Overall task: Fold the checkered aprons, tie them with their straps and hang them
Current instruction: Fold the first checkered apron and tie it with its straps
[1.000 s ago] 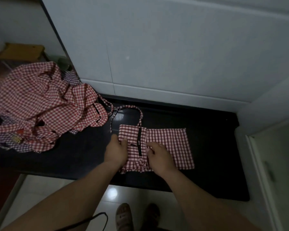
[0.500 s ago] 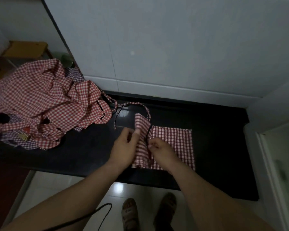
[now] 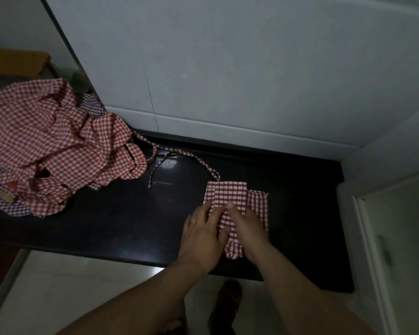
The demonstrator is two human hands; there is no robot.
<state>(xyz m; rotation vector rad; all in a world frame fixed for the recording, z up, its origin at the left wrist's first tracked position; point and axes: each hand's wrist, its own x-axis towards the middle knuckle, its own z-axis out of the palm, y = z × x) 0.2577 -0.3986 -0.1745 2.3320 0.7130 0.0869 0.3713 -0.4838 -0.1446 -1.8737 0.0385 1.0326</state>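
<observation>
Near edge: sandalled feet (image 3: 225, 303) on pale floor tile, forearms coming in over the counter lip.

Left hand (image 3: 201, 234) and right hand (image 3: 248, 228) both lie flat on the folded apron (image 3: 230, 194), fingers extended, pressing it down. Nothing is gripped as far as I can see. The light is dim, so a thumb tucked under the fold can't be ruled out.

The apron sits near-right on the black counter (image 3: 121, 221).

Change: half a second ago the left flap stood upright between the hands. Now it's laid over to the right and the packet is narrower, with a second layer showing on its right side. The black trim seen a second ago is covered. My read: this fold is done and being creased, tying comes next.

The strap (image 3: 179, 155) trails from the packet's far-left corner out toward the far left, loose and not yet wrapped. Its end lies just beside the unfolded apron pile (image 3: 58, 151) on the left of the counter, maybe touching. Snag risk when the strap gets pulled in.

Farther out: white wall (image 3: 228, 68) behind, a pale door (image 3: 397, 238) at right. No hook or hanger in view.
</observation>
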